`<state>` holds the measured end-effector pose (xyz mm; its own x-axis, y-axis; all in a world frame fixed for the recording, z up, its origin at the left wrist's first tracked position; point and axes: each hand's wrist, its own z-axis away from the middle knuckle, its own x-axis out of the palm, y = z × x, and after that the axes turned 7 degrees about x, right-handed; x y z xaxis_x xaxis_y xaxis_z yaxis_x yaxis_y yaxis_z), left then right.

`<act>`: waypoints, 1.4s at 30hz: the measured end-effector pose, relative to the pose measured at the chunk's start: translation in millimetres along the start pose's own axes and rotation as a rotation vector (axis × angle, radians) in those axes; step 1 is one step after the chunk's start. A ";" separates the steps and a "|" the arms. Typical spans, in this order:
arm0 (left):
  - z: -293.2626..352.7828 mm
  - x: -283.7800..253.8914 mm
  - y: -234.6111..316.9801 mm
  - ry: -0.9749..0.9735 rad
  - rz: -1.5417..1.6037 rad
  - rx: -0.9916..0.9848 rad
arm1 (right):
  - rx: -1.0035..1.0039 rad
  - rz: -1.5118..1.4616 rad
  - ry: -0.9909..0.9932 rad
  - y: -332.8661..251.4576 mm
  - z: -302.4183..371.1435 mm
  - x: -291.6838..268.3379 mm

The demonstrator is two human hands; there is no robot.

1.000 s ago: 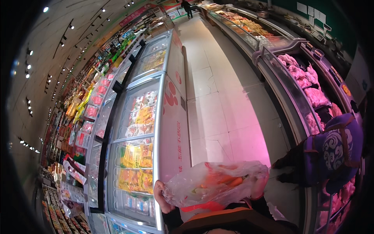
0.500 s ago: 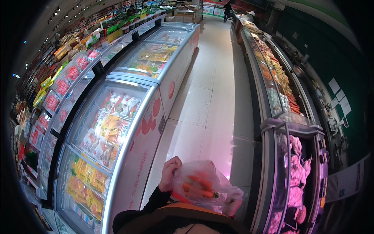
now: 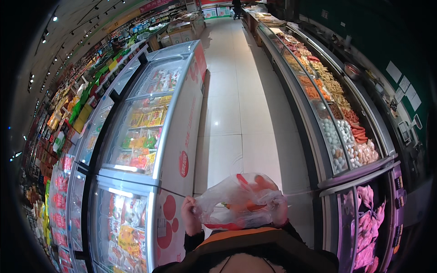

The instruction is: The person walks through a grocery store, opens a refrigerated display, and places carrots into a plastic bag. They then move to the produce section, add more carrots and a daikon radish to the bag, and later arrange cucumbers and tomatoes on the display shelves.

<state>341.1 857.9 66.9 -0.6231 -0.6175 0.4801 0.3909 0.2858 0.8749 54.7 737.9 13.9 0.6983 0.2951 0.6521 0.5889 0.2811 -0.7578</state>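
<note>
A thin clear plastic bag [image 3: 218, 195] with red print is stretched between my hands, low in front of my body. Orange carrots [image 3: 263, 183] show through the film, partly veiled by its folds. My left hand [image 3: 189, 214] has its fingers closed on the bag's left edge. At the opposite side, my right hand [image 3: 281, 210] grips the bunched plastic, its fingers partly hidden behind the film.
A long chest freezer [image 3: 175, 136] with packaged food lines the left of the tiled aisle [image 3: 227, 109]. Along the right runs a glass-fronted deli case [image 3: 314, 113], then a pink-lit case of raw poultry [image 3: 366, 223]. A person [image 3: 237, 8] stands far down the aisle.
The bag has been spread wider between my hands, and its carrots have shifted toward the upper right. My left hand is lower, my right hand higher. The view has moved along the aisle.
</note>
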 end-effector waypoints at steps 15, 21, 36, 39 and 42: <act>-679.3 285.0 -74.6 -0.075 -0.120 0.144 | 0.170 -0.112 0.350 -34.7 -694.9 -45.9; -963.2 414.6 -127.4 -0.399 -0.151 -0.012 | 0.088 0.079 0.628 -65.5 -959.3 -74.3; -1579.4 580.9 -201.4 0.007 -0.152 -0.010 | 0.112 0.370 0.287 -82.7 -1734.9 -49.1; -1732.2 614.4 -206.6 -0.049 -0.156 0.019 | 0.264 0.290 0.305 -74.0 -1878.4 -38.1; -1867.9 661.3 -204.6 -0.034 -0.062 -0.095 | 0.288 0.211 0.442 -71.9 -1997.8 -25.8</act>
<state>1114.4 -977.8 87.2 -0.6698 -0.6063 0.4287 0.4127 0.1759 0.8937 807.3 -1114.3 6.5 0.9294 -0.0212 0.3685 0.3263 0.5138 -0.7935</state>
